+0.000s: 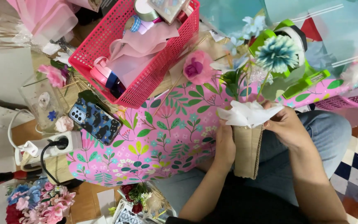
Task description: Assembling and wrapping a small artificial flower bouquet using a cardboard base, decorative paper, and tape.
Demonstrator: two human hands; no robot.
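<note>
My left hand [224, 145] grips the left side of a corrugated cardboard wrap [246, 151] that stands upright over my lap. My right hand [285, 126] pinches the white tissue paper [247, 113] that sticks out of the wrap's top. From the tissue rise artificial flowers: a teal and white pompom bloom [277, 53], pale blue blossoms [251, 28] and green leaves [232, 79]. A pink fabric rose [197, 67] on a thin stick lies just left of the bunch.
A pink floral sheet [166, 137] covers the low surface. A red plastic basket [143, 79] with tape rolls and pink paper stands at the top. A phone in a dark patterned case [96, 120], a white power strip [50, 147], a green glue gun [307, 79] and loose flowers [38, 201] lie around.
</note>
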